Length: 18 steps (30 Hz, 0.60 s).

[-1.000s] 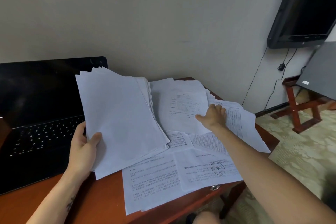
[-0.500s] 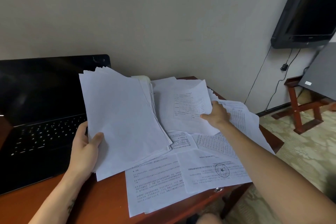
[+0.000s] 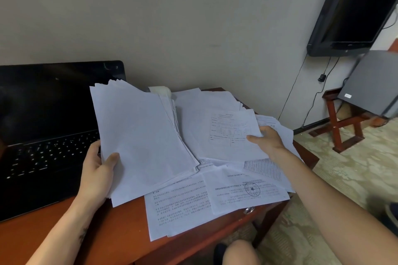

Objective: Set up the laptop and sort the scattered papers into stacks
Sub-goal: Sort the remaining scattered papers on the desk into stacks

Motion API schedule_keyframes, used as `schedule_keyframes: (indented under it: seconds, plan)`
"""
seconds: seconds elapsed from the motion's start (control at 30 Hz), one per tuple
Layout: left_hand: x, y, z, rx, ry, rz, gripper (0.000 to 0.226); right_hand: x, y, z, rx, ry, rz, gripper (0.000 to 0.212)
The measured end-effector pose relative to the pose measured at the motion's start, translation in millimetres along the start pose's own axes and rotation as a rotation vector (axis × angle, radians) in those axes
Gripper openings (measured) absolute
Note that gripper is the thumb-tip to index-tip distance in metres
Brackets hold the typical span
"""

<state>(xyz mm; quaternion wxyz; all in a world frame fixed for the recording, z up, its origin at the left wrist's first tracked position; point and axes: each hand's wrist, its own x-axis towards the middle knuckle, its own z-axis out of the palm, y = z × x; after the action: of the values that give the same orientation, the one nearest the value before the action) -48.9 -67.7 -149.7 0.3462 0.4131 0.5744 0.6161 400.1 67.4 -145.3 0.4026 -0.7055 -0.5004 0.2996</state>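
An open black laptop [image 3: 43,127] stands on the left of the red-brown desk [image 3: 120,228], its screen dark. My left hand [image 3: 97,170] grips the lower left edge of a thick stack of white papers [image 3: 142,135], blank side up, held tilted beside the keyboard. My right hand [image 3: 267,140] pinches the right edge of a printed sheet with a table [image 3: 228,133], lifting it off the loose papers. More printed sheets [image 3: 185,206] lie scattered on the desk's right half, one with a round stamp [image 3: 252,189].
A dark wall-mounted screen [image 3: 355,6] hangs at upper right, cables running down below it. A red wooden stand [image 3: 342,127] carrying a grey panel [image 3: 372,84] stands on the patterned floor [image 3: 349,178]. The desk backs onto a beige wall. My knee [image 3: 239,251] shows below the desk edge.
My right hand went from resting flat on the far papers to pinching the table-printed sheet and pulling it up and toward me. The left hand keeps holding the stack.
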Motion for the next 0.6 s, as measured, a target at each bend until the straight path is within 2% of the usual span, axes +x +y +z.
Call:
schedule_keyframes:
  seconds: [0.13, 0.3, 0.43, 0.53, 0.6]
  plan:
    - [-1.8, 2.3, 0.9, -0.005, -0.005, -0.006, 0.042, -11.3, 5.5, -20.1, -0.076, -0.12, 0.022, 0.02]
    - [-3.4, 4.0, 1.9, -0.006, -0.015, -0.011, 0.042, -23.1, -2.7, -26.7, -0.242, -0.294, -0.026, 0.03]
    - [-3.2, 2.9, 1.1, 0.02, -0.027, -0.011, 0.042, -25.3, -12.8, -17.7, -0.204, -0.336, -0.097, 0.042]
    - [-1.6, 1.1, 0.0, 0.028, -0.028, -0.012, 0.042, -23.3, -13.3, -12.4, -0.163, -0.335, -0.052, 0.051]
    - [-1.2, 1.2, 0.0, 0.035, -0.027, -0.006, 0.041, -26.2, -14.6, -13.4, -0.097, -0.339, 0.024, 0.049]
